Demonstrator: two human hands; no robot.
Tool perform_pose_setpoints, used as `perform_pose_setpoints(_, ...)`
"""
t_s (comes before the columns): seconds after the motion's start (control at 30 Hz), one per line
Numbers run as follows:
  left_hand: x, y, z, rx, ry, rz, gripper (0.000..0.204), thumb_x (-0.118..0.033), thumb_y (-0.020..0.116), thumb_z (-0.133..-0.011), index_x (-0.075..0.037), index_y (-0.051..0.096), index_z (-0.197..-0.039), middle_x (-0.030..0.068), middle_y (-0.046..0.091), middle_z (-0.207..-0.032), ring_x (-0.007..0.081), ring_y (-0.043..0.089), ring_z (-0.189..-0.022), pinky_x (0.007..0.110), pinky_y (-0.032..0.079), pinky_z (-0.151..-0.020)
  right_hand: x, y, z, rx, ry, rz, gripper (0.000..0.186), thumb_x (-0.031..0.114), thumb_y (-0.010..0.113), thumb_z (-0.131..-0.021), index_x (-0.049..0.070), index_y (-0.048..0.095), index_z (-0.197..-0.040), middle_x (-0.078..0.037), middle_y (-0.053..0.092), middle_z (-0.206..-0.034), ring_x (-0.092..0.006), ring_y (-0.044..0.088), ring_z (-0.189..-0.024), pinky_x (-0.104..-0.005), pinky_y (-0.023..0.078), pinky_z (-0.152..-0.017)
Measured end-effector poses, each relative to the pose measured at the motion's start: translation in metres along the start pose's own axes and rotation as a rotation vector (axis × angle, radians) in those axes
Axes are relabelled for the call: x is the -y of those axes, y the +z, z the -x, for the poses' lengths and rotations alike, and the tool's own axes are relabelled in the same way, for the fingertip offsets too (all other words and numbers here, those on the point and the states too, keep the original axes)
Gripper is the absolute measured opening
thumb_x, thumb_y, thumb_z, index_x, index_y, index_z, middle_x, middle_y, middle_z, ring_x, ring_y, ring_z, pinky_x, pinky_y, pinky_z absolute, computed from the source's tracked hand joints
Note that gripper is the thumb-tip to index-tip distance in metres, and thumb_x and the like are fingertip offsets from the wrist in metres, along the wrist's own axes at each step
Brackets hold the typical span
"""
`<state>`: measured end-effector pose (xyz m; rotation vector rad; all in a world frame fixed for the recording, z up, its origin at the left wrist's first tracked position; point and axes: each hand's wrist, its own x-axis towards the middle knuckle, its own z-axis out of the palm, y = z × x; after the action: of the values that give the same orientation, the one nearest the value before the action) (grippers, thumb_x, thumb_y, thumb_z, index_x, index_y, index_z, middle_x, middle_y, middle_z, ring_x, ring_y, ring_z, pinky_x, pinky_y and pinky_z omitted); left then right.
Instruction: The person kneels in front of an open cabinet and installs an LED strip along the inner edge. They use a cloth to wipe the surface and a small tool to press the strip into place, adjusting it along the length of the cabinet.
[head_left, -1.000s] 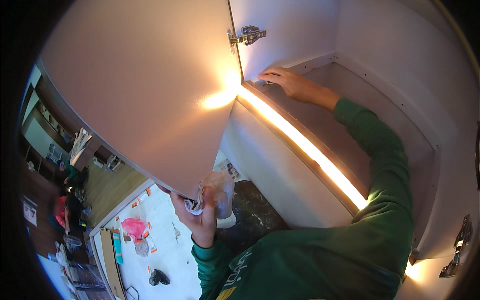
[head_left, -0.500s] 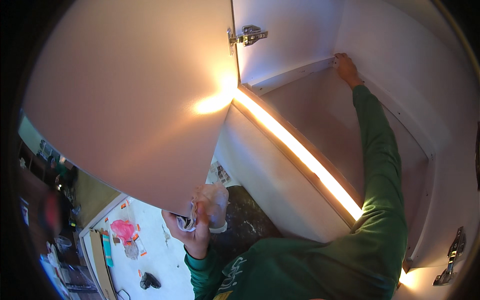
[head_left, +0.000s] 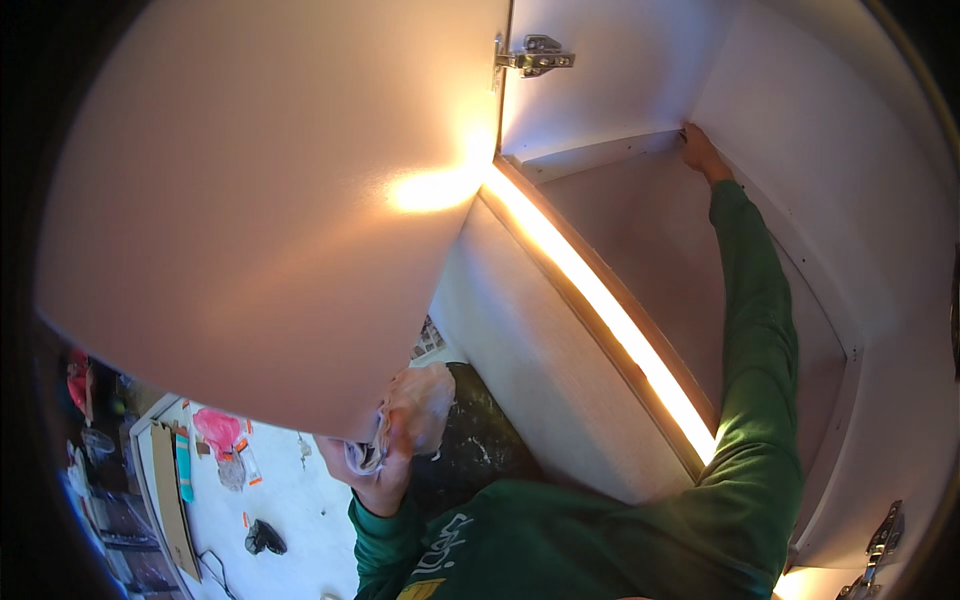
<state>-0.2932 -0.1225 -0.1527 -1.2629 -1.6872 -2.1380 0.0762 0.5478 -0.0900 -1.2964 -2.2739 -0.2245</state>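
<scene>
My left hand (head_left: 378,482) is closed around a crumpled pale cloth (head_left: 366,456) at the lower corner of the large cabinet door (head_left: 250,250). Above the knuckles bulges a translucent, filmy piece (head_left: 424,402); whether it belongs to the cloth I cannot tell. My right hand (head_left: 705,155) reaches deep into the white cabinet (head_left: 820,150), its bunched fingers at the far corner, where a low strip (head_left: 610,155) meets the side wall. A small dark spot shows at those fingertips; what they grip, if anything, is too small to name.
A glowing light strip (head_left: 600,310) runs along the cabinet's front edge, under my right arm. Metal hinges stick out at the top (head_left: 540,57) and lower right (head_left: 882,535). Below left, a white surface (head_left: 310,530) carries a pink bag (head_left: 217,430) and a black crumpled item (head_left: 265,538).
The view has shifted slightly, and the door fills more of the left side. My right hand's fingers have drawn together at the corner. My left hand keeps hold of the cloth.
</scene>
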Motion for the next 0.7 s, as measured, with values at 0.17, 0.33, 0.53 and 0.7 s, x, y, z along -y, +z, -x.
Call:
perform_pose_setpoints(0.17,-0.006,-0.001,-0.003,0.065,0.013,0.006,0.058,-0.022,0.08,-0.085,0.002,0.053,-0.131,0.0136,0.063,-0.119,0.0243,0.062,-0.11,0.038,0.047,-0.099,0.08,-0.027,0.027,0.107,-0.043,-0.018,0.057,-0.009,0.047,-0.088,-0.007,0.049,-0.145,-0.028,0.05,-0.151,-0.0408,0.047,-0.142,-0.0405,0.036,-0.121)
perform_pose_setpoints(0.33,-0.014,0.001,-0.014,0.084,0.027,-0.015,0.053,-0.018,0.081,-0.085,0.002,0.056,-0.127,0.0133,0.069,-0.111,0.0228,0.067,-0.102,0.036,0.051,-0.092,0.219,-0.083,0.098,0.218,-0.544,-0.222,0.064,-0.016,0.043,-0.084,0.002,0.054,-0.144,-0.018,0.059,-0.138,-0.0357,0.058,-0.121,-0.0405,0.044,-0.109)
perform_pose_setpoints(0.53,-0.016,-0.004,-0.029,0.128,0.127,-0.027,0.05,-0.012,0.075,-0.09,0.002,0.053,-0.133,0.0114,0.068,-0.109,0.0207,0.066,-0.101,0.034,0.05,-0.091,0.339,-0.116,0.119,0.254,-0.716,-0.394,0.066,-0.016,0.043,-0.085,0.012,0.059,-0.143,-0.013,0.06,-0.118,-0.0287,0.058,-0.105,-0.037,0.047,-0.094)
perform_pose_setpoints(0.7,-0.012,-0.01,-0.037,0.17,0.106,-0.001,0.047,-0.011,0.072,-0.093,0.002,0.052,-0.133,0.0097,0.067,-0.106,0.018,0.064,-0.098,0.032,0.05,-0.09,0.357,-0.094,0.107,0.225,-0.684,-0.3,0.058,-0.014,0.045,-0.087,0.013,0.066,-0.134,-0.016,0.059,-0.107,-0.033,0.059,-0.101,-0.0428,0.049,-0.087)
